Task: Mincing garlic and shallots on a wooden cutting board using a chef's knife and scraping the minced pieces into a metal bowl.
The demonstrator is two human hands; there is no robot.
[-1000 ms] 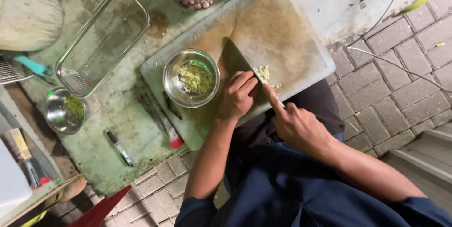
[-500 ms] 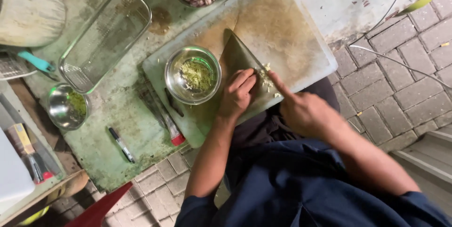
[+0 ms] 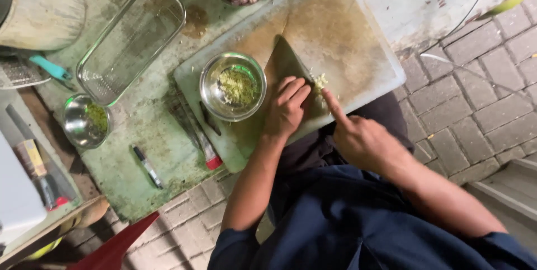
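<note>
The left hand is closed round the handle of a broad knife, its dark blade lying tilted on the cutting board with the tip pointing away from the person. The right hand holds nothing; it is mostly curled, with the forefinger stretched out so its tip touches a small heap of pale chopped bits right against the blade's edge. That is the worry I see: the fingertip sits so close to the steel that a small turn of the knife could nick it, and a push too brisk could scatter the bits across the stained board. Just left of the knife hand, on the board's near corner, stands a steel bowl with more of the same mince in it; an elbow swing could tip it, since it sits close to the wrist. Farther left on the green table are a glass dish, a smaller steel bowl and a marker pen, all well clear of both hands.
</note>
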